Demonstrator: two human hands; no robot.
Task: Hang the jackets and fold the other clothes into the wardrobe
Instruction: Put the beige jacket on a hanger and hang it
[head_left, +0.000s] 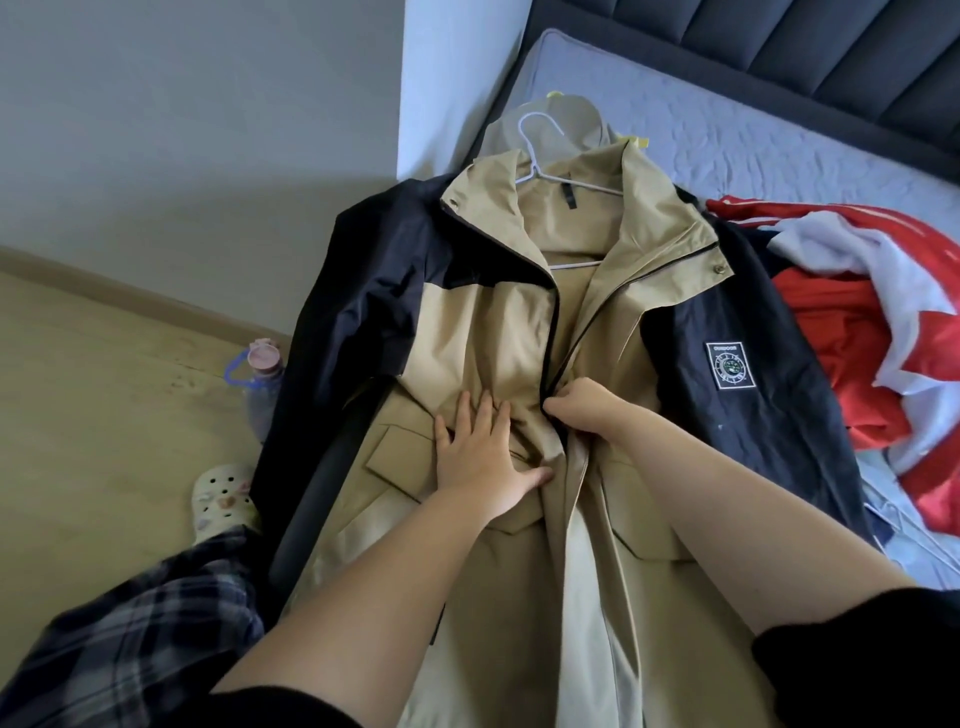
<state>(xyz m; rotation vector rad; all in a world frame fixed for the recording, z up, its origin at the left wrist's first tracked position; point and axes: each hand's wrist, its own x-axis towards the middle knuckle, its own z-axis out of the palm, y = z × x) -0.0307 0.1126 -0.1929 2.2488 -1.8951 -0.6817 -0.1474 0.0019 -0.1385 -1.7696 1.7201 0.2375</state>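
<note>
A tan and navy jacket (483, 332) lies face up across the edge of the bed, with a white hanger (540, 171) inside its collar and the hook pointing away from me. Its front zipper is open above mid-chest. My left hand (480, 457) rests flat on the left front panel, fingers spread. My right hand (582, 408) pinches the zipper at the middle of the jacket's front. A red and white garment (872, 322) lies bunched on the bed to the right.
The bed's grey-blue mattress (727, 119) and dark padded headboard (831, 47) fill the back right. On the wooden floor at left stand a water bottle (262, 384) and a white clog (221, 499). A white wall panel (447, 78) rises behind the jacket.
</note>
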